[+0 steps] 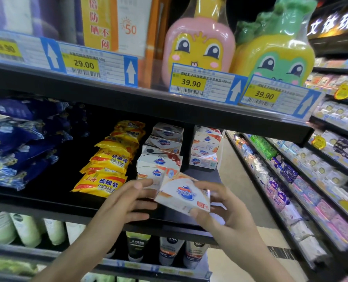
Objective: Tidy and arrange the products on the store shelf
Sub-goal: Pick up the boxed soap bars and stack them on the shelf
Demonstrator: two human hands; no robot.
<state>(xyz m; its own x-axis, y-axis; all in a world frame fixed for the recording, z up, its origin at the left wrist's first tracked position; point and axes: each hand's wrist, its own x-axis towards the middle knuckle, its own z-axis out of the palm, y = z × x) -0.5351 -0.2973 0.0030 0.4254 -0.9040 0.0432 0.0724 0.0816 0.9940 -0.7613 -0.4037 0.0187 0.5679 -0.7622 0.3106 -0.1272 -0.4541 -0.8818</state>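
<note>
Soap box (184, 195) sits tilted in front of the white stack (160, 159), pinched by your right hand (219, 212); your left hand (126, 202) steadies its edge with straight fingers, probably to square it before stacking.

A retail shop's toiletries aisle. Black metal shelving (148, 102) crosses the view, its front edge lined with yellow price labels (191, 83) showing barcodes and figures such as 39.90. At 12 o'clock stand cartoon-faced bottles (197, 37); near centre, stacks of boxed soap (160, 153) and yellow sulfur soap packets (108, 165). At 3 o'clock, another stocked aisle (303, 180) recedes.
</note>
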